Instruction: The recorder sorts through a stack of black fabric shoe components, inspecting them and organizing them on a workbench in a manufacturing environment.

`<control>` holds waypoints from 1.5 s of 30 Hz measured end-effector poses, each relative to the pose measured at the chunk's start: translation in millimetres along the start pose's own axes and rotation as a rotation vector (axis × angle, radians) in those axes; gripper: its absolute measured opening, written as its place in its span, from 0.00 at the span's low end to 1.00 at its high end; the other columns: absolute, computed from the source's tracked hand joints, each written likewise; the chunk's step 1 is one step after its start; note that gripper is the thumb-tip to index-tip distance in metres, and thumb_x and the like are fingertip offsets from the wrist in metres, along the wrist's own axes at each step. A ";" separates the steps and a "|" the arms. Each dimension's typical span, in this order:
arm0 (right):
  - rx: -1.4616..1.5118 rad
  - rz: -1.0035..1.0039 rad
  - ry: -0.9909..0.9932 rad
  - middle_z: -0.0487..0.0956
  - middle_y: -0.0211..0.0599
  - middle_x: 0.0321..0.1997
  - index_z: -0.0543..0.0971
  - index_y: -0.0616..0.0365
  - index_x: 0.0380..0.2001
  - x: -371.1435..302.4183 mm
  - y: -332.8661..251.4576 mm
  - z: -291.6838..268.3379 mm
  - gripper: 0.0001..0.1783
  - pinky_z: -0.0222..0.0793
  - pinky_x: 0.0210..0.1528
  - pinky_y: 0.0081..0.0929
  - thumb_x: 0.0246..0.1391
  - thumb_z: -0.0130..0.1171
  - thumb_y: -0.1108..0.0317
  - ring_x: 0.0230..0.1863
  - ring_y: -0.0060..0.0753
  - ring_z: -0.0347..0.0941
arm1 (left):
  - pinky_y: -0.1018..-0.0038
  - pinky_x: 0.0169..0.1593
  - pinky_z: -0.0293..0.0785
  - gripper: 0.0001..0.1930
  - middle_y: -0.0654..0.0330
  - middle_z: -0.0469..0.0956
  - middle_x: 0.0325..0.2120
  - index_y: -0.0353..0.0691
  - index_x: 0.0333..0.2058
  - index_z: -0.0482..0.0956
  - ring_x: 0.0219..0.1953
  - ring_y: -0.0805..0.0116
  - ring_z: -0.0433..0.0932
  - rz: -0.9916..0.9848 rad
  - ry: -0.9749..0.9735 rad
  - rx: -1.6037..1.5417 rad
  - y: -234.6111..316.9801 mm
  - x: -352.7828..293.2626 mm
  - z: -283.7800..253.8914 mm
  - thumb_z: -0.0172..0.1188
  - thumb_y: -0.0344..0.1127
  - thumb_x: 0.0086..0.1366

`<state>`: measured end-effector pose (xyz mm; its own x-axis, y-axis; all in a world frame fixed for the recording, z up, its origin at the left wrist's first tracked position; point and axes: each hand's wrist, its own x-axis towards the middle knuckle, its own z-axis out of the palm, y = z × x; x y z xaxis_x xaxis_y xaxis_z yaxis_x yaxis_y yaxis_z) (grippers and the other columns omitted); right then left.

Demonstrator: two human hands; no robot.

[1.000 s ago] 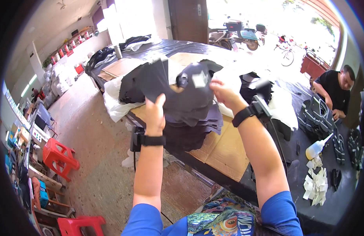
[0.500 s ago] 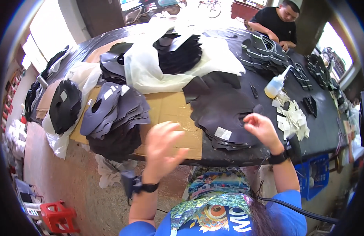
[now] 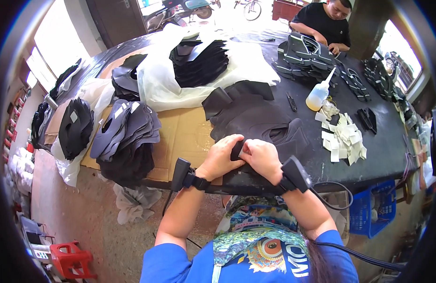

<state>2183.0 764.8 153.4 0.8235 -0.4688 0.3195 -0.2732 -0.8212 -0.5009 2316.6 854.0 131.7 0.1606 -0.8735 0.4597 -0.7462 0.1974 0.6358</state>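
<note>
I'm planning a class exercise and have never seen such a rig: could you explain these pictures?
No robot: these are a person's bare left hand and right hand, seen by a fisheye camera worn on the head, which bends straight edges. On the dark table lie stacks of dark cut pieces, cardboard, a squeeze bottle and white slips. The hands are close together at one dark stack, a dark piece between them; whether it is gripped is unclear.

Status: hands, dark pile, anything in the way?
Left hand, right hand close together at near edge of dark pile. Grip unclear. Bottle, white scraps right, clear of hands.
</note>
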 end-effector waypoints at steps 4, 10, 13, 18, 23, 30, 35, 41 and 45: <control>-0.084 0.054 -0.015 0.74 0.37 0.21 0.73 0.56 0.20 6.0 7.9 9.7 0.09 0.66 0.29 0.32 0.38 0.60 0.63 0.27 0.39 0.72 | 0.71 0.49 0.67 0.29 0.55 0.72 0.42 0.39 0.45 0.68 0.45 0.59 0.71 -0.138 -0.066 -0.065 -1.3 2.8 -4.8 0.66 0.31 0.40; -0.015 0.027 0.020 0.74 0.38 0.21 0.73 0.57 0.19 2.3 17.2 10.8 0.06 0.67 0.31 0.33 0.37 0.58 0.67 0.27 0.40 0.72 | 0.76 0.48 0.66 0.29 0.60 0.71 0.42 0.39 0.47 0.67 0.45 0.69 0.70 -0.143 -0.181 -0.220 -8.9 5.8 -15.1 0.63 0.23 0.41; 0.079 0.013 0.046 0.74 0.39 0.21 0.74 0.59 0.20 3.1 13.8 7.3 0.05 0.67 0.30 0.32 0.37 0.56 0.70 0.25 0.40 0.71 | 0.76 0.47 0.66 0.29 0.60 0.71 0.42 0.39 0.46 0.67 0.44 0.69 0.70 -0.111 -0.182 -0.218 -12.2 4.4 -16.8 0.63 0.23 0.41; -0.058 0.053 -0.012 0.74 0.39 0.23 0.74 0.58 0.22 5.1 7.2 9.1 0.05 0.67 0.32 0.33 0.37 0.54 0.69 0.28 0.41 0.71 | 0.77 0.44 0.67 0.29 0.60 0.71 0.41 0.40 0.46 0.68 0.43 0.70 0.70 -0.083 -0.187 -0.212 -10.8 4.7 -18.5 0.63 0.23 0.40; 0.142 -0.020 0.071 0.72 0.38 0.22 0.73 0.57 0.24 -2.7 18.2 6.9 0.07 0.66 0.29 0.33 0.40 0.55 0.67 0.27 0.40 0.71 | 0.77 0.43 0.67 0.29 0.60 0.71 0.40 0.40 0.46 0.68 0.41 0.70 0.70 -0.138 -0.223 -0.218 -8.4 6.7 -23.0 0.63 0.23 0.40; -0.162 -0.048 0.118 0.69 0.39 0.28 0.70 0.57 0.25 -5.9 7.1 16.5 0.06 0.67 0.28 0.34 0.45 0.53 0.67 0.26 0.42 0.70 | 0.72 0.48 0.66 0.23 0.60 0.71 0.42 0.41 0.40 0.72 0.45 0.63 0.69 0.056 -0.249 -0.116 -22.5 13.9 -19.4 0.64 0.25 0.40; 1.368 0.386 0.329 0.72 0.32 0.22 0.70 0.57 0.25 -16.0 36.5 -17.2 0.06 0.57 0.21 0.16 0.52 0.49 0.68 0.17 0.17 0.62 | 0.70 0.51 0.63 0.17 0.61 0.70 0.43 0.41 0.34 0.75 0.49 0.62 0.66 0.028 -0.378 -0.121 -18.4 22.1 -28.6 0.63 0.27 0.41; 1.771 0.221 0.192 0.72 0.34 0.25 0.68 0.55 0.24 -43.2 49.0 -56.6 0.03 0.53 0.19 0.11 0.49 0.50 0.70 0.13 0.13 0.57 | 0.70 0.53 0.60 0.13 0.61 0.68 0.43 0.41 0.34 0.75 0.50 0.63 0.63 0.003 -0.508 -0.133 -14.5 31.8 -37.9 0.61 0.31 0.46; 1.557 0.161 0.012 0.69 0.30 0.23 0.68 0.58 0.31 -51.7 13.3 -52.7 0.06 0.59 0.24 0.10 0.47 0.49 0.72 0.23 0.17 0.64 | 0.70 0.51 0.62 0.11 0.60 0.69 0.42 0.40 0.32 0.75 0.48 0.61 0.66 0.030 -0.515 -0.121 -17.1 34.9 -35.6 0.61 0.32 0.47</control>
<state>2110.6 761.0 172.6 0.8312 -0.5242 0.1852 0.4151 0.3635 -0.8340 2358.0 835.9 158.9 -0.2205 -0.9662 0.1338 -0.6609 0.2488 0.7081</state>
